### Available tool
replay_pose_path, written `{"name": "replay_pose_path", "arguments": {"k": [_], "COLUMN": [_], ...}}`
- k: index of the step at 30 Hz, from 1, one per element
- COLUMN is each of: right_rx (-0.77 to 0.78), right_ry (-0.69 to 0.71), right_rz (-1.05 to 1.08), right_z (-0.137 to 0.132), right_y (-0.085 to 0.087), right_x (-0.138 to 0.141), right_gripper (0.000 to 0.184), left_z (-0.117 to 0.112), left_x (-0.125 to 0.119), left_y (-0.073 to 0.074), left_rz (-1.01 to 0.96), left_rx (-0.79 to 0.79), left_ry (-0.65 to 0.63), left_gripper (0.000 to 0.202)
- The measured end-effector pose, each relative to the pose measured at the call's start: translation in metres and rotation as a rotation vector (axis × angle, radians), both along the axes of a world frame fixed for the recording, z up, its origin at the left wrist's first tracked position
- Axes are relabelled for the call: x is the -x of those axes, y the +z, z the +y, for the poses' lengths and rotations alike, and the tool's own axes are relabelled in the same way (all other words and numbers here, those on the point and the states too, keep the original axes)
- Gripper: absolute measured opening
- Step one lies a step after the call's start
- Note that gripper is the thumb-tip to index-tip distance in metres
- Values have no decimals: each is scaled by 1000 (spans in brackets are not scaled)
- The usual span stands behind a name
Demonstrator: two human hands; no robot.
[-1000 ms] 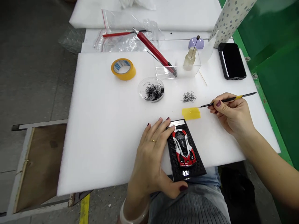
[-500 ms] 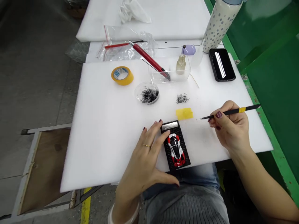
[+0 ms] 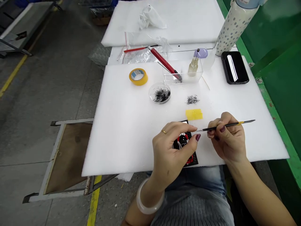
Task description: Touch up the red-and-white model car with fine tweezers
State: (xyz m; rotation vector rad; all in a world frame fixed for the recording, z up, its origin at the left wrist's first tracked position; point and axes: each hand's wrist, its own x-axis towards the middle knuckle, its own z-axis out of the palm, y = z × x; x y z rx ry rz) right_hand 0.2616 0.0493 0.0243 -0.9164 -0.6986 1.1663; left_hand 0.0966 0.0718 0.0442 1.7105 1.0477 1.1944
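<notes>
**Fine-tipped brush (image 3: 213,128) near left fingertips (image 3: 193,128)**

A yellow tape strip (image 3: 194,114) is lying beyond the model car (image 3: 183,139), which your left hand (image 3: 168,147) is partly blocking on the counter (image 3: 124,135). Its thumb and index finger are standing slightly apart; your right hand (image 3: 228,138) is gripping the brush.

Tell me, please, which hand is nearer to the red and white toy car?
Left. In this view, the left hand covers part of the toy car; the right hand, holding a thin black tool, is farther to the right.
</notes>
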Motion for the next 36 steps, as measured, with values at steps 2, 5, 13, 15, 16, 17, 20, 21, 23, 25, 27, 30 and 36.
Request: {"name": "replay_pose_path", "arguments": {"k": [2,5,13,15,16,17,20,21,23,25,27,30,36], "right_rx": [-2,-12,-86,-103,-100,-88,-43,-35,-15,11,13,-40,-79], "right_ry": [1,7,-41,-84,-112,-140,-184,-175,-117,-48,-4,21,77], "right_rz": [0,4,-56,-108,-145,-191,-331,-361,-398,-389,-343,-266,-202], "right_z": [0,-1,-4,-4,-4,-3,4,8,17,23,24,19,8], "right_y": [0,-1,-6,-4,-2,-1,0,-1,-5,-8,-8,-1,4], "right_x": [0,0,2,0,-2,-6,-21,-27,-36,-42,-41,-30,-12], "right_gripper": [25,24,19,20,20,20,19,19,23,25,25,24,17], "left_z": [0,0,0,1,2,3,5,6,6,5,4,5,11], "left_x": [-1,-2,0,5,10,16,38,45,54,56,47,25,3], "left_y": [-1,-1,-2,-4,-5,-6,-13,-16,-21,-24,-24,-19,-13], "left_rz": [-21,-39,4,75,133,204,445,516,607,580,447,230,-12], "left_rx": [-14,-36,-73,-60,-62,-77,-157,-176,-200,-200,-165,-98,-51], "left_ry": [-4,-14,7,14,9,-6,-127,-187,-295,-321,-194,65,-20], "left_gripper": [9,9,8,17,27,38,71,82,101,101,69,19,11]}}
